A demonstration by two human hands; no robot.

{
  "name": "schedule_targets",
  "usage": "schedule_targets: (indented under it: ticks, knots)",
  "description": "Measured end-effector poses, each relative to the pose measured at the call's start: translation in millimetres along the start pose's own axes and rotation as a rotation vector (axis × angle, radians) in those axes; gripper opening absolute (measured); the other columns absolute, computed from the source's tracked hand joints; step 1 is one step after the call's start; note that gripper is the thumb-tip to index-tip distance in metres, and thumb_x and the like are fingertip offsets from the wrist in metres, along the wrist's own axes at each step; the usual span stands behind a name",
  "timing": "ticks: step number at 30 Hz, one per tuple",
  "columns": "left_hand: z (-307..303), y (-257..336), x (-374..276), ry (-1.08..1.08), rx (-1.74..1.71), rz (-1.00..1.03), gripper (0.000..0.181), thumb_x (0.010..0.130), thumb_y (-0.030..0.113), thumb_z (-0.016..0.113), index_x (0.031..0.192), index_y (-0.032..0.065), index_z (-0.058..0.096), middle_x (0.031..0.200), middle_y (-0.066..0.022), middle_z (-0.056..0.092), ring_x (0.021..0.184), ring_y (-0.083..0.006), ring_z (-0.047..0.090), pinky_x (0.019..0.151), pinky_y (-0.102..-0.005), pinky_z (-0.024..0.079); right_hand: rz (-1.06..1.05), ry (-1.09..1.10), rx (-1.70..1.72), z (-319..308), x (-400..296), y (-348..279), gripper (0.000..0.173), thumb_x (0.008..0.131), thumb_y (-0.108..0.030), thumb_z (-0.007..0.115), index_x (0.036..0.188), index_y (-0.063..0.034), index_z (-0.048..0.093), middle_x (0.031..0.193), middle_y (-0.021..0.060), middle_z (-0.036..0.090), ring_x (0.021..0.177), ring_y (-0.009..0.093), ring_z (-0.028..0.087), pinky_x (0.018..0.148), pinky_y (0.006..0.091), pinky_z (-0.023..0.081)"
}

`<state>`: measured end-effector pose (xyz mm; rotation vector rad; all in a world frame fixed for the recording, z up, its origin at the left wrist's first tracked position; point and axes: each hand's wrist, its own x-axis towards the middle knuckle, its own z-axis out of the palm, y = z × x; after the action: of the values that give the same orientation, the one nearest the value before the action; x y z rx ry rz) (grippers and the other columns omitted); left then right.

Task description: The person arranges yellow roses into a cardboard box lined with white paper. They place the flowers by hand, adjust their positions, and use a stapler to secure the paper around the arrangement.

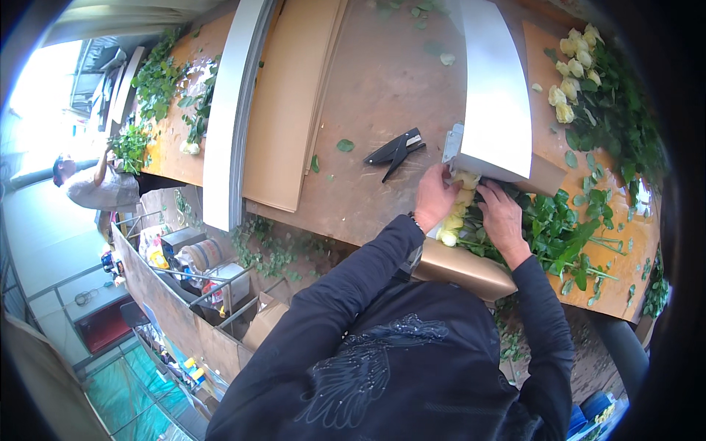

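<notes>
Several pale yellow roses (pixel 453 220) lie in a row inside a folded cardboard wrap, between my two hands. My left hand (pixel 436 195) touches the blooms at their left side, fingertips by the wrap's edge. On the other side, my right hand (pixel 501 218) rests with bent fingers on the leaves and stems beside the blooms; whether it grips any is hidden. The white-faced cardboard sheet (pixel 496 88) rises over the far end of the roses, and its brown flap (pixel 463 267) curves near my body. A black stapler (pixel 396 151) lies left of my hands, near a small metal plate (pixel 453 142).
Brown cardboard sheets (pixel 284 110) and a stack of white sheets (pixel 226 121) lie to the left. More cream roses (pixel 573 66) and leafy stems (pixel 568 237) are at the right. A person (pixel 102 184) stands at another part of the table, far left, near a cart (pixel 182 300).
</notes>
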<state>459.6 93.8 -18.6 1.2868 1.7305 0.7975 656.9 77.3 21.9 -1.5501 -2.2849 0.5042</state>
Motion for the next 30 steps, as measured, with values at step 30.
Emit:
schedule_targets:
  ticks: [30]
  knots:
    - [-43,-23,-33,-0.717,0.238,0.080,0.064,0.071,0.031,0.093,0.117,-0.0035,0.064,0.085,-0.0149,0.075,0.082,-0.0313,0.075,0.076,-0.0420,0.057,0.071,-0.134,0.113,7,12,-3,0.033,0.079,-0.012,0.078,0.110,-0.0078,0.067,0.104,0.0136,0.067,0.097,0.040,0.067,0.080,0.0494,0.056]
